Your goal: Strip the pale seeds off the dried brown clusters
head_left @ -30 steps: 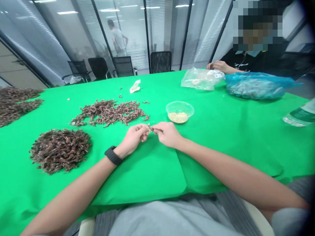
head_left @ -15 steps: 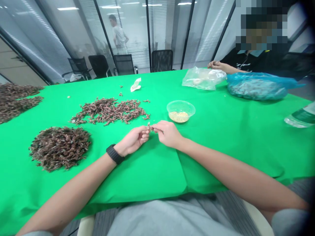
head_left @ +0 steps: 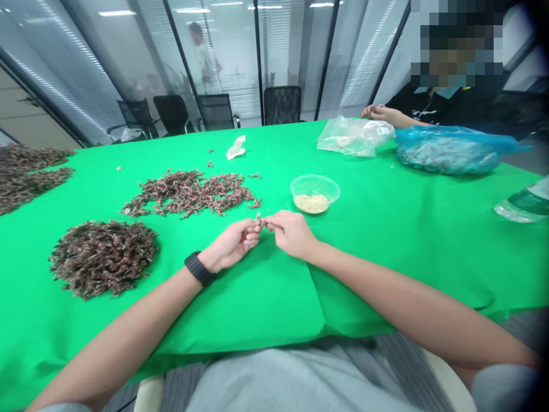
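My left hand (head_left: pixel 235 243), with a black watch on its wrist, pinches a small dried brown piece (head_left: pixel 262 222) between thumb and fingers. On the same piece, from the other side, close the fingertips of my right hand (head_left: pixel 294 233). The piece's kind is too small to make out. Just beyond my right hand stands a clear round plastic bowl (head_left: pixel 315 185) with pale yellowish bits in its bottom. Similar brown pieces lie in a loose spread (head_left: pixel 193 193) past my left hand. A thicker heap (head_left: pixel 104 258) of them sits to the left.
More brown pieces (head_left: pixel 28 174) cover the far left of the green cloth (head_left: pixel 257 309). A crumpled white tissue (head_left: pixel 236 147) lies behind. A clear bag (head_left: pixel 355 137), a blue bag (head_left: pixel 450 151) and a bottle (head_left: pixel 525 201) are on the right. A co-worker's hands (head_left: pixel 381 113) rest at the far edge.
Both hands keep almost the same place and grip on the brown piece. The view shifts very slightly; the figure behind the glass moves a little.
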### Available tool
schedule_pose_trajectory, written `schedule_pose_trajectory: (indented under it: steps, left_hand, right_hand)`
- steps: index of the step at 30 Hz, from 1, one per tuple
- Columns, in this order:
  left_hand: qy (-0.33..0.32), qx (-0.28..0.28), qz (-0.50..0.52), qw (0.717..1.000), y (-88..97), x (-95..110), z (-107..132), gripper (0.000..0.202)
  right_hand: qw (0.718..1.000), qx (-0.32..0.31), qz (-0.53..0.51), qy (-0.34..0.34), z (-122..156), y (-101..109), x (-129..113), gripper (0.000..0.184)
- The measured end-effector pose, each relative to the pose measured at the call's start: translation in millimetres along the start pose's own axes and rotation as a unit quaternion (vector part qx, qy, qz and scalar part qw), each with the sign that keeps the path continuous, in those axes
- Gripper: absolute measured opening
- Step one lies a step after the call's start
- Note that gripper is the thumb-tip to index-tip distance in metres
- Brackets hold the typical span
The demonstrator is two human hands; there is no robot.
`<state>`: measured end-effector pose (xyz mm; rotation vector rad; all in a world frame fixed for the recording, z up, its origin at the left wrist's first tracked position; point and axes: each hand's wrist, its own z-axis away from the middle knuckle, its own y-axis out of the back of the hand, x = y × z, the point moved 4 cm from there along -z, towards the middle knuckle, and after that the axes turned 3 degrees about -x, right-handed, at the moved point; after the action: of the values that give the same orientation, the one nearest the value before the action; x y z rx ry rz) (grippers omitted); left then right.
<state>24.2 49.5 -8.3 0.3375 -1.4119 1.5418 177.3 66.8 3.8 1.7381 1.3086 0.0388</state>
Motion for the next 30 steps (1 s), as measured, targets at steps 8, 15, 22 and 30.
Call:
schedule_pose_trajectory:
  steps: [8,15,22,30]
  left_hand:
    - [-0.029,0.013,-0.050,0.998,-2.3,0.8,1.8,0.009]
    - [-0.105,0.016,-0.140,0.984,-3.7,1.2,1.3,0.012]
    - [-0.150,0.017,-0.205,0.967,-4.0,3.3,1.7,0.013]
    - [-0.239,0.054,-0.417,0.875,4.8,8.9,2.5,0.023]
  right_hand:
    - [1.000,-0.005,-0.011,-0.019,-0.5,-1.0,-0.2,0.029]
    - [0.998,-0.008,-0.019,-0.051,0.1,-1.9,-0.3,0.030]
    - [0.997,-0.016,-0.032,-0.072,0.4,-1.6,0.4,0.028]
    - [0.996,-0.010,-0.044,-0.074,-1.4,2.0,-0.5,0.026]
